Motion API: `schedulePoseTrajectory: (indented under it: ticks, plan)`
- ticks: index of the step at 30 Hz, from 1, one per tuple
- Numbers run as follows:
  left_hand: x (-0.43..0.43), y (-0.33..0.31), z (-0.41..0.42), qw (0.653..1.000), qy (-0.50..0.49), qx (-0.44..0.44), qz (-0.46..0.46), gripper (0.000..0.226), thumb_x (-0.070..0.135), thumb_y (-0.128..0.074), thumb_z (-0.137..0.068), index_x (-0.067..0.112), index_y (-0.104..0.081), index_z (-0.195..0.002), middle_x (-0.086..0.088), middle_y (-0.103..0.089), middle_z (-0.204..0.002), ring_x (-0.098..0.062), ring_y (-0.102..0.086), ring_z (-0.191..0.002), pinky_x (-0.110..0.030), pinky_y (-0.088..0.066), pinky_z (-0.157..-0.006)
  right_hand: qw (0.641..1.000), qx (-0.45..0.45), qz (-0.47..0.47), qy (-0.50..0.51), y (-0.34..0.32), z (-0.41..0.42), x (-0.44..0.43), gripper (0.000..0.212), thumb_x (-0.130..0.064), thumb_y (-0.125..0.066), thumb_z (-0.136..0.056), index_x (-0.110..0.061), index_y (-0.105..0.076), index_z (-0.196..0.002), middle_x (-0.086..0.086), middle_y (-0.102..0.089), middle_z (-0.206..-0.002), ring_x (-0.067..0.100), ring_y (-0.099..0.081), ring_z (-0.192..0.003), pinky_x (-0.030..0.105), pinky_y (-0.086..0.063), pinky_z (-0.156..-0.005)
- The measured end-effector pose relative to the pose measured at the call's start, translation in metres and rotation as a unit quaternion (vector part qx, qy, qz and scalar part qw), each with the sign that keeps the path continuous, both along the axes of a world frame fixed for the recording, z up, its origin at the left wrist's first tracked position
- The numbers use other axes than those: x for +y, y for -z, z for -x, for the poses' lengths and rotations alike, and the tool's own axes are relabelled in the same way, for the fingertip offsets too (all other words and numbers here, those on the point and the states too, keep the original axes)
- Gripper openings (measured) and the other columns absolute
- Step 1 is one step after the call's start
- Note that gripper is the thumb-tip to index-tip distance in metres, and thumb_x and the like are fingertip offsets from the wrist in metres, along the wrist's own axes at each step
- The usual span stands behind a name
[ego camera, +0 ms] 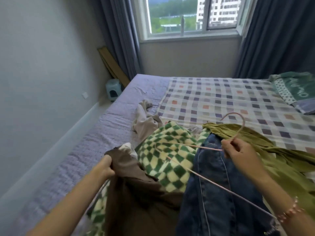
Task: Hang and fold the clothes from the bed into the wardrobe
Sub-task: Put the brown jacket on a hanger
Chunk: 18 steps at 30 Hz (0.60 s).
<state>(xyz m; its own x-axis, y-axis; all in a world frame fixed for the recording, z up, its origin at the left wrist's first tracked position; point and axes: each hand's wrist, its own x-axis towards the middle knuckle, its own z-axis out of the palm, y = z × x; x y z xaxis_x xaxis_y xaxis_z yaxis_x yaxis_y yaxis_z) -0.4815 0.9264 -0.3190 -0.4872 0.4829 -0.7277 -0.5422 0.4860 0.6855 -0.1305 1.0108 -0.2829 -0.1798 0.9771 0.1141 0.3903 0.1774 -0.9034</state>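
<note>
A heap of clothes lies on the near part of the bed (119,103). My left hand (104,166) grips the edge of a brown garment (136,188). My right hand (238,150) pinches a thin pink wire hanger (213,180) just below its hook, above the heap. Under the hanger lie a green-and-cream checked fleece (168,160) and dark blue jeans (213,193). An olive green garment (281,160) spreads to the right. A beige garment (144,121) lies crumpled behind the fleece.
A checked blanket (230,99) covers the far right of the bed, with a green pillow (296,89) at the far right edge. A pale blue stool (113,89) stands in the left corner by a leaning board (112,65). Curtains frame the window (187,16).
</note>
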Motion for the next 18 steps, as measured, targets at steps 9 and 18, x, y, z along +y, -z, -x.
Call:
schedulePoseTrajectory:
  ticks: [9,18]
  plan:
    - [-0.140,-0.202,0.001,0.951,0.155,0.227,-0.143,0.016,0.024,-0.055,-0.090,0.011,-0.061,-0.083,-0.008,-0.066,-0.073,-0.017,-0.062,-0.065,-0.025,-0.053,-0.061,0.975,0.011,-0.089,-0.203,-0.102,0.053,-0.103,0.031,-0.024,-0.053,-0.093,-0.012,-0.053,-0.064,0.002,-0.053,-0.055,0.005,-0.048,-0.047,0.024,-0.037,-0.055]
    - [-0.252,-0.406,-0.094,0.772,0.269,0.571,-0.075,0.050,0.023,-0.067,-0.043,0.003,-0.064,-0.088,-0.007,-0.063,-0.074,-0.017,-0.059,-0.067,-0.019,-0.047,-0.059,0.926,0.127,-0.269,-0.232,-0.215,0.031,-0.191,0.024,-0.033,-0.059,-0.087,-0.022,-0.056,-0.065,-0.008,-0.053,-0.047,0.003,-0.052,-0.052,0.014,-0.035,-0.051]
